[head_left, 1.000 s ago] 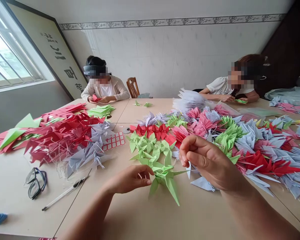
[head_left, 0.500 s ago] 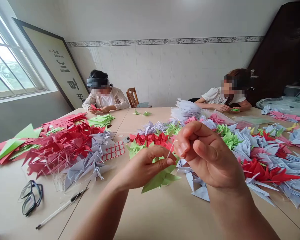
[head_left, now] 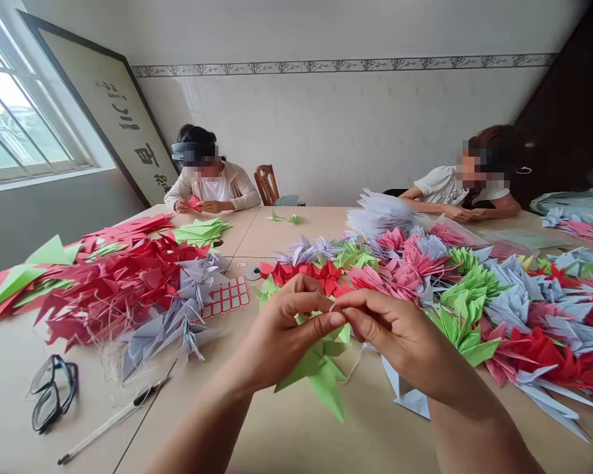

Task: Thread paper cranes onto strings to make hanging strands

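My left hand (head_left: pixel 289 329) pinches a green paper crane (head_left: pixel 321 372) lifted just above the table, with its wings hanging down. My right hand (head_left: pixel 400 336) meets it fingertip to fingertip and pinches a thin white thread (head_left: pixel 352 368) that loops below the hands. Behind them lies a row of strung green cranes (head_left: pixel 271 289) and red cranes (head_left: pixel 309 271). A pale blue crane (head_left: pixel 405 395) lies under my right wrist.
Heaps of red cranes (head_left: pixel 113 283), lilac cranes (head_left: pixel 178 316) and mixed colours (head_left: pixel 514 309) cover the table (head_left: pixel 286 441). Black glasses (head_left: pixel 52 392), a pen (head_left: pixel 111 421) and a red sticker sheet (head_left: pixel 226 296) lie at the left. Two people sit folding paper at the far side.
My right hand rose and then came down to meet my left. My left hand lifted the green crane off the table. The two hands now touch at the fingertips.
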Available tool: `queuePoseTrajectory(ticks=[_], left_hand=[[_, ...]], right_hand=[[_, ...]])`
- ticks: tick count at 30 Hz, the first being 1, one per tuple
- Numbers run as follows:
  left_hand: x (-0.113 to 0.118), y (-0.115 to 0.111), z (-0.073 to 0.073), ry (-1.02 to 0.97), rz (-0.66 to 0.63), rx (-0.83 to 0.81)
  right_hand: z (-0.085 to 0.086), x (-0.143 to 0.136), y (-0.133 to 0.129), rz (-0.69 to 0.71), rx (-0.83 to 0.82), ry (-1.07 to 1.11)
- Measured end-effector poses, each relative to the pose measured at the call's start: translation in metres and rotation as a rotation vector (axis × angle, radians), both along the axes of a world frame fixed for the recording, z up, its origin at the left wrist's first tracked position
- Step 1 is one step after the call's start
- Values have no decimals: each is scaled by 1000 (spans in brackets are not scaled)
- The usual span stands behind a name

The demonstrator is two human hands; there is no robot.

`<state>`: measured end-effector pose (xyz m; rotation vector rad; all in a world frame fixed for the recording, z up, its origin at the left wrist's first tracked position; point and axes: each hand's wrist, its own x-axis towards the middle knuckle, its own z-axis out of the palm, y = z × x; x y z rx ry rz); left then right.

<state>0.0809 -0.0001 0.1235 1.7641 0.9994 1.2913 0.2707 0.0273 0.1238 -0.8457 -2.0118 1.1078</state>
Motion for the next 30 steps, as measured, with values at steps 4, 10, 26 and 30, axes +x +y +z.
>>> queuePoseTrajectory(ticks=[4,10,26,30], left_hand=[[1,-1,-1,45,-29,63],[4,3,-6,25,-159,-31],[-12,29,-21,-354,-53,-151],[-9,32,-26,-306,-68,-181]], right_hand=[[2,3,6,60,-65,-27],[-3,-4,6,153,-99,-148],[9,9,9,-284,-31,1033],[17,21,11,-326,-77,1081]])
